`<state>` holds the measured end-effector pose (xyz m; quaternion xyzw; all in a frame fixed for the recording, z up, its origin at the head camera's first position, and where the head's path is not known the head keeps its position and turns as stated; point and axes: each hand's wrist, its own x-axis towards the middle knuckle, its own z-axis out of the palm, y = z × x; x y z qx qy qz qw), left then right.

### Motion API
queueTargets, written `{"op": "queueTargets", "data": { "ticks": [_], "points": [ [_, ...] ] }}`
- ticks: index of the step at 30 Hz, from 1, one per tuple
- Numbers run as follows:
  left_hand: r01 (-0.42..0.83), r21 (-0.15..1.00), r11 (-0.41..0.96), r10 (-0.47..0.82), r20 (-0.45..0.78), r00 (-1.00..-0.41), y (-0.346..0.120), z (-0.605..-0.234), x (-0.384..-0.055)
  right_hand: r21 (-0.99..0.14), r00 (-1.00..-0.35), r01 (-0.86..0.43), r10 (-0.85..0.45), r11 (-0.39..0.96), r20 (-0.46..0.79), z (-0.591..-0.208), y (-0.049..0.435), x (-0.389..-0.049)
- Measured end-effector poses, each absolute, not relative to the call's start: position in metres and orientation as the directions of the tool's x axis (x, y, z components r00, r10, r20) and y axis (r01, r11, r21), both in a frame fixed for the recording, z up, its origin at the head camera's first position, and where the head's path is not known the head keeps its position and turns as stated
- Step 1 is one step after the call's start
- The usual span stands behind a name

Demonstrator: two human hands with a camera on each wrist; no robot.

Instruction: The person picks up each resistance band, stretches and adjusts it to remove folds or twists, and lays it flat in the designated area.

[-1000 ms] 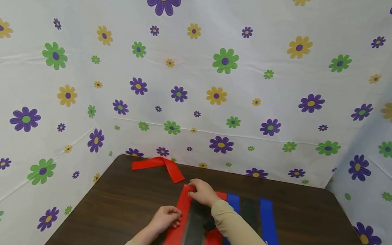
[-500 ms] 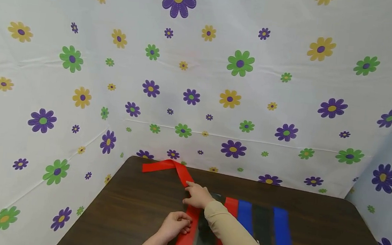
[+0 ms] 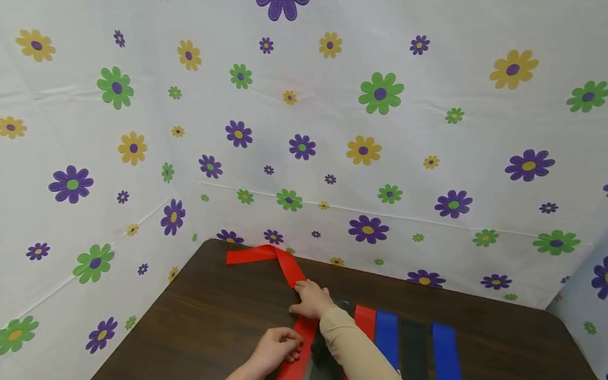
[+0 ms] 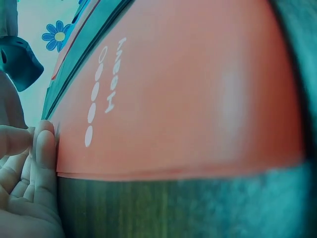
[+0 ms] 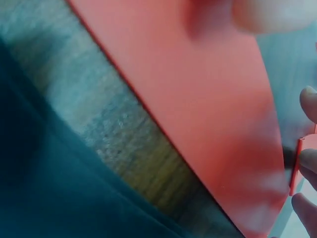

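A flat red resistance band (image 3: 290, 376) lies leftmost in a side-by-side row; white dots and printed "Heavy" lettering show near its front end. My left hand (image 3: 274, 347) rests at its left edge, fingers loosely curled, fingertips over the band. The left wrist view shows thumb and fingertip together beside the band's edge. Further back, my right hand (image 3: 312, 300) reaches to a second, folded red band (image 3: 288, 264), index fingertip at its near end and thumb spread apart. The right hand hides the far end of the leftmost band.
Right of the leftmost band lie a black band (image 3: 322, 379), another red band (image 3: 365, 319), a blue band (image 3: 386, 330), a second black band (image 3: 416, 357) and a second blue band (image 3: 448, 365). The dark wooden table (image 3: 189, 319) meets a flowered cloth (image 3: 369, 184) behind.
The right hand has shifted from the leftmost band's far end to the folded red band's near end. The left hand stays by the leftmost band. The head view has turned slightly rightward.
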<state>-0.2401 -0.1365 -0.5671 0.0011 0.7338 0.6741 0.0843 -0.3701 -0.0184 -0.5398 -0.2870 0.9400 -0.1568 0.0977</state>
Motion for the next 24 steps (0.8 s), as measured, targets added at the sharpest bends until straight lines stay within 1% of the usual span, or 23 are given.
{"op": "queueTargets", "data": {
  "ticks": [4, 8, 14, 17, 21, 24],
  "points": [
    [-0.097, 0.992, 0.08, 0.095, -0.105, -0.99, -0.1372, -0.5671, -0.2397, -0.363, -0.813, -0.516, -0.577, 0.776, -0.077, -0.5349, -0.0188, -0.3681],
    [-0.104, 0.991, 0.083, 0.088, -0.111, -0.99, -0.1359, -0.5678, -0.2388, -0.357, -0.812, -0.512, -0.576, 0.781, -0.095, -0.5337, -0.0177, -0.3671],
    [-0.104, 0.988, 0.116, 0.084, -0.114, -0.99, -0.1347, -0.5705, -0.2405, -0.424, -0.819, -0.468, -0.561, 0.775, -0.12, -0.538, -0.0197, -0.3689],
    [-0.104, 0.987, 0.126, 0.086, -0.115, -0.99, -0.133, -0.571, -0.2418, -0.425, -0.827, -0.457, -0.549, 0.782, -0.122, -0.5388, -0.0202, -0.3689],
    [-0.119, 0.988, 0.1, 0.1, -0.129, -0.987, -0.1339, -0.5682, -0.242, -0.424, -0.839, -0.449, -0.534, 0.786, -0.102, -0.5383, -0.0213, -0.3679],
    [-0.14, 0.988, 0.064, 0.133, -0.147, -0.98, -0.1418, -0.5663, -0.2433, -0.462, -0.836, -0.464, -0.546, 0.756, -0.053, -0.5371, -0.0242, -0.3662]
  ]
}}
